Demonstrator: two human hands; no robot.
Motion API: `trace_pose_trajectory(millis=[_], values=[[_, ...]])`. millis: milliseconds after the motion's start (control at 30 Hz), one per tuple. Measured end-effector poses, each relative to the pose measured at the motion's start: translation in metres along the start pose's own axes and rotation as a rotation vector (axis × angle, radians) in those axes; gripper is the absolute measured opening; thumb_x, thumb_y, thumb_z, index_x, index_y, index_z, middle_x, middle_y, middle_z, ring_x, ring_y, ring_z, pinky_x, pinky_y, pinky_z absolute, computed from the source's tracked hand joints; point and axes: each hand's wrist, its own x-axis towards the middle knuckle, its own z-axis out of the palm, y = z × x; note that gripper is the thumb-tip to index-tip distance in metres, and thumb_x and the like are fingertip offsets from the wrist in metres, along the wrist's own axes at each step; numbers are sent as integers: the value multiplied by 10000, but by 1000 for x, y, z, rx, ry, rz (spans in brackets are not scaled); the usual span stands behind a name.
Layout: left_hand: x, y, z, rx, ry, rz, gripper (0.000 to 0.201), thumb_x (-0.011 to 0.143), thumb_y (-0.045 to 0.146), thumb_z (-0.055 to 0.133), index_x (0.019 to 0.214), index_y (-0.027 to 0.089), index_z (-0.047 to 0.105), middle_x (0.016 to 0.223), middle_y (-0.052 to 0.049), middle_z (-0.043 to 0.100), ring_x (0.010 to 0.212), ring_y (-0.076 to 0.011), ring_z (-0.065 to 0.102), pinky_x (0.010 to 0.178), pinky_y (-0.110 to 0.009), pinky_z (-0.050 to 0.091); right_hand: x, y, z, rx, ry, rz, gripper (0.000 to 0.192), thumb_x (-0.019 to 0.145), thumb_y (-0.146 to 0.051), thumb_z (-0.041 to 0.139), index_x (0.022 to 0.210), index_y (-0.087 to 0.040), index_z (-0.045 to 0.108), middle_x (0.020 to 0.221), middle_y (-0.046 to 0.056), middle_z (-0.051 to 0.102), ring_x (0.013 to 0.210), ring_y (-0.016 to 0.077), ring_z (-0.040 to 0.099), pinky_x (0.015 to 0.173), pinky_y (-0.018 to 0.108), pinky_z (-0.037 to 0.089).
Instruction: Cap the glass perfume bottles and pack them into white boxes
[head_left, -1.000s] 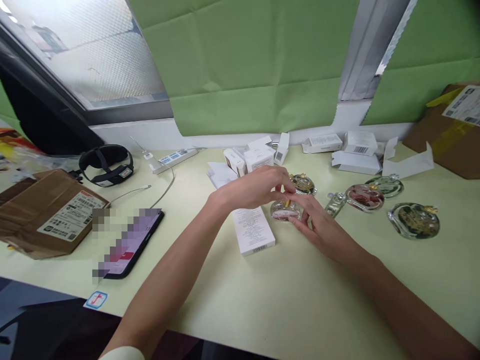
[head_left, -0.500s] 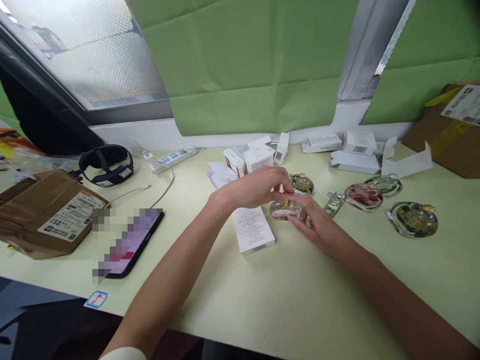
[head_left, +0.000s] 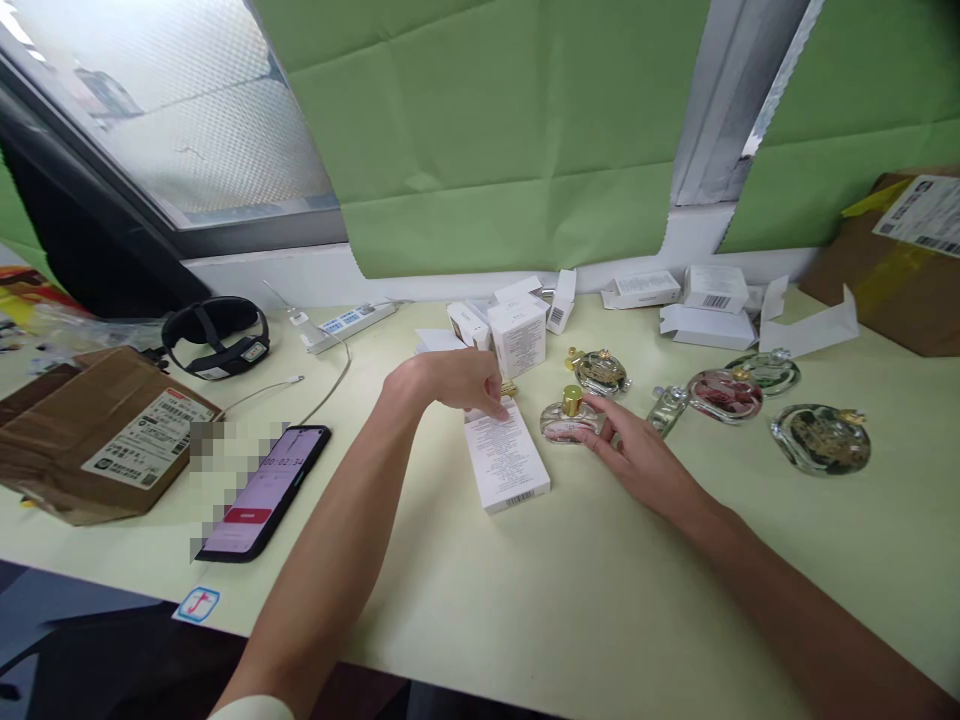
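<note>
Evidently, right hand [head_left: 619, 435] held glass bottle [head_left: 556, 428] right of white box [head_left: 510, 465] | left hand [head_left: 465, 378] pinched narrow by gold piece [head_left: 510, 388], hold unclear | light, steady bracing seemed best

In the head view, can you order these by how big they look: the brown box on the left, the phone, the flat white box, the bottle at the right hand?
1. Brown box
2. Phone and flat white box: too alike to rank
3. Bottle: clearly smallest
</note>
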Motion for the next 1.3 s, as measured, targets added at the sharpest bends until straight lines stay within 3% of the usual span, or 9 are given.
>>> trace_pose_trajectory(millis=[133, 267, 467, 600, 733, 933, 1033, 1133, 1300], values=[[15, -8, 9, -42, -130, 27, 364, 646, 547, 749, 822, 229, 757, 654, -35, 699, 600, -163, 576, 581, -270, 408, 0, -3, 0, 23, 47, -26, 477, 963, -571, 427, 1233, -204, 567, 962, 68, 620, 706, 179, 576, 711, 357, 507], [18, -8, 9, -44, -139, 83, 308, 643, 490, 756, 781, 215, 750, 755, -40, 721, 635, -162, 580, 579, -271, 398, -4, -9, -8, 122, 100, 25, 458, 922, -595, 507, 1201, -238, 576, 858, 29, 607, 687, 175, 591, 650, 340, 503], [0, 25, 1, 30, 282, 184, 213, 838, 409, 634, 787, 208, 686, 785, -33, 687, 700, -176, 576, 595, -281, 363, 6, -25, -53, 486, 267, -8, 395, 865, -558, 635, 1095, -246, 558, 740, -14, 610, 536, 122, 561, 470, 262, 442], [3, 54, 10, 221, 600, 252, 209, 918, 325, 577, 801, 175, 664, 809, -67, 655, 754, -208, 572, 666, -317, 391, 33, -43, -92, 439, 275, -188, 310, 898, -515, 617, 1045, -252, 544, 858, -2, 616, 565, 109, 581, 504, 275, 474], [14, 70, 22, 319, 733, 384, 167, 932, 268, 585, 909, 152, 702, 928, -96, 619, 945, -247, 557, 826, -359, 427, 56, -50, -114, 307, 149, -300, 332, 925, -524, 570, 1132, -269, 526, 1175, 34, 607, 725, 152, 667, 597, 319, 528], [16, 64, 25, 264, 843, 345, 243, 938, 408, 581, 1029, 259, 750, 1195, -128, 492, 1164, -330, 417, 930, -460, 415, 65, -41, -114, 194, 27, -333, 352, 932, -527, 555, 1220, -327, 526, 1297, 41, 589, 930, 248, 649, 698, 394, 543], [16, 57, 21, 224, 788, 393, 278, 956, 437, 541, 1034, 268, 747, 1236, -116, 492, 1209, -332, 398, 980, -480, 398, 66, -39, -111, 168, 36, -350, 352, 944, -527, 531, 1237, -333, 508, 1295, 42, 579, 973, 260, 626, 731, 400, 531], [13, 50, 15, 128, 589, 493, 343, 1001, 410, 453, 962, 212, 731, 1202, -98, 564, 1122, -265, 506, 923, -390, 443, 67, -41, -108, 179, 33, -380, 342, 958, -528, 503, 1236, -332, 481, 1299, 44, 561, 1022, 263, 610, 735, 385, 522], [7, 41, 6, -40, 425, 532, 373, 1037, 337, 327, 1160, 242, 665, 1149, -65, 632, 1001, -206, 593, 829, -325, 460, 67, -46, -102, 143, -34, -351, 319, 964, -524, 486, 1193, -303, 462, 1259, 52, 572, 1013, 260, 611, 746, 379, 504]])
